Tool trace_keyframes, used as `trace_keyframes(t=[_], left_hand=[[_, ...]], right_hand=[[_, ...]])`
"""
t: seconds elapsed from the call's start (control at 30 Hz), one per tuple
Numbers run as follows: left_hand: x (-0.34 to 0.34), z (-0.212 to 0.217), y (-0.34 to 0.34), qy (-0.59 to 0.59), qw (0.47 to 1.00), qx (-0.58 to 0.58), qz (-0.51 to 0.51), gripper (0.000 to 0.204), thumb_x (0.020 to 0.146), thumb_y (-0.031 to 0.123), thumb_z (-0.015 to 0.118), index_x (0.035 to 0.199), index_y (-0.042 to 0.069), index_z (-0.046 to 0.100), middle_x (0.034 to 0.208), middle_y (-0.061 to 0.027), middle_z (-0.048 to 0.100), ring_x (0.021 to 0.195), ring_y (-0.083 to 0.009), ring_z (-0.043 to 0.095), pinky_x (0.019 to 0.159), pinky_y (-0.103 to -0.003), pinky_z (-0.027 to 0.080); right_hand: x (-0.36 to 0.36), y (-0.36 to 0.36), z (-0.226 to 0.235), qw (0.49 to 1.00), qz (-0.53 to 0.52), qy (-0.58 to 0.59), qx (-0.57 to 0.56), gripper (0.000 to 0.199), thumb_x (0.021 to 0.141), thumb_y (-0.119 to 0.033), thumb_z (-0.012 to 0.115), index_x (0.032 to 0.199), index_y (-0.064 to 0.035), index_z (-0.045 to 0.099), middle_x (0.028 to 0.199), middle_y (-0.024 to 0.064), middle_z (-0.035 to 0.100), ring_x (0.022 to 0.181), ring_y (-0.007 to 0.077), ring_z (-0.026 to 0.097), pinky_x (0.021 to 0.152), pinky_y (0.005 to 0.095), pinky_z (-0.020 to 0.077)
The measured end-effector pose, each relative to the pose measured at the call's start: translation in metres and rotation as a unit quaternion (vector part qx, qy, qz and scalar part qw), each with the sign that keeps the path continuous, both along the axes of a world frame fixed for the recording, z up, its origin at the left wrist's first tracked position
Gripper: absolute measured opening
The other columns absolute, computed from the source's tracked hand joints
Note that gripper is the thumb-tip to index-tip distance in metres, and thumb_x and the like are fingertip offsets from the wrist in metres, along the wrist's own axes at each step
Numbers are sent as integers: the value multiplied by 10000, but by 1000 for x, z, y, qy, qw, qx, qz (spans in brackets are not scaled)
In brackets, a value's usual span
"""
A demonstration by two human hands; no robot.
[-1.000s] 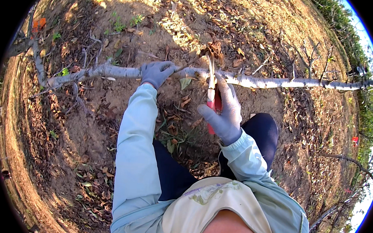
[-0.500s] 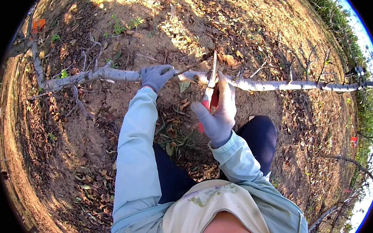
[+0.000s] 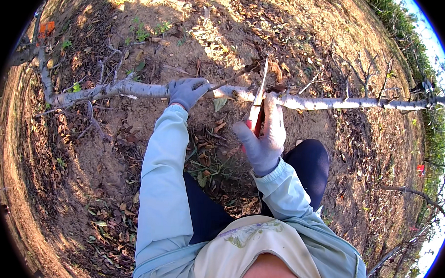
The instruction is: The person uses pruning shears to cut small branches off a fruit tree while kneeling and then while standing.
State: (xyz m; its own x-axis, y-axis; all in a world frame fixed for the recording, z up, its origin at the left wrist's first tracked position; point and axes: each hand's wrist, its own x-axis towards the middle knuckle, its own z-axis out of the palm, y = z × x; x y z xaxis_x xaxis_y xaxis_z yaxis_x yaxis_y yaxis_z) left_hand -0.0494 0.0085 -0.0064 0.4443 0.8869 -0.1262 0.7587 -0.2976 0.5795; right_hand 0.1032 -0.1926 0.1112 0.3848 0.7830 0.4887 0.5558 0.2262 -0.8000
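You are gripping the pale grey, bare horizontal branch [image 3: 135,89] across the frame's upper middle with your gloved left hand [image 3: 187,91], steadying it, while your right hand [image 3: 262,136] is closed around the red-handled pruning saw [image 3: 256,108], its blade crossing the branch.

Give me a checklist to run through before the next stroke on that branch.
1. Left hand grips the pale branch: ok.
2. Right hand closed on the saw's red handle: ok.
3. Saw blade lies across the branch: ok.
4. Left hand apart from the blade: ok, a gap shows.
5. Both hands gloved: ok.
6. Depth of cut: cannot tell.
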Motion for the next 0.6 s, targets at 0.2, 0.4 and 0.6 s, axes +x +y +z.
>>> trace_keyframes(t=[0.2, 0.4, 0.6], left_hand=[[1, 5, -1, -1, 1000, -4, -6, 410, 845, 558, 540, 1087, 264, 695, 1186, -27, 638, 1181, -185, 463, 1042, -367, 166], [2, 8, -5, 3, 1000, -5, 4, 425, 845, 580, 536, 1080, 265, 697, 1186, -15, 635, 1179, -179, 459, 1041, -360, 167], [1, 9, -5, -3, 1000, -14, 4, 421, 832, 570, 551, 1090, 272, 699, 1204, -7, 630, 1196, -177, 452, 1054, -334, 158]], right_hand=[[19, -10, 0, 998, 26, 43, -36, 808, 740, -396, 783, 1329, 40, 443, 1117, 200, 582, 975, 316, 610, 847, 369, 485], [38, -14, 16, 994, 93, -11, -50, 794, 681, -300, 820, 1320, 11, 464, 1157, 190, 556, 1041, 308, 597, 881, 377, 478], [54, -17, 39, 989, 99, -75, -82, 824, 666, -326, 837, 1321, 4, 463, 1170, 168, 543, 1045, 293, 597, 895, 365, 475]])
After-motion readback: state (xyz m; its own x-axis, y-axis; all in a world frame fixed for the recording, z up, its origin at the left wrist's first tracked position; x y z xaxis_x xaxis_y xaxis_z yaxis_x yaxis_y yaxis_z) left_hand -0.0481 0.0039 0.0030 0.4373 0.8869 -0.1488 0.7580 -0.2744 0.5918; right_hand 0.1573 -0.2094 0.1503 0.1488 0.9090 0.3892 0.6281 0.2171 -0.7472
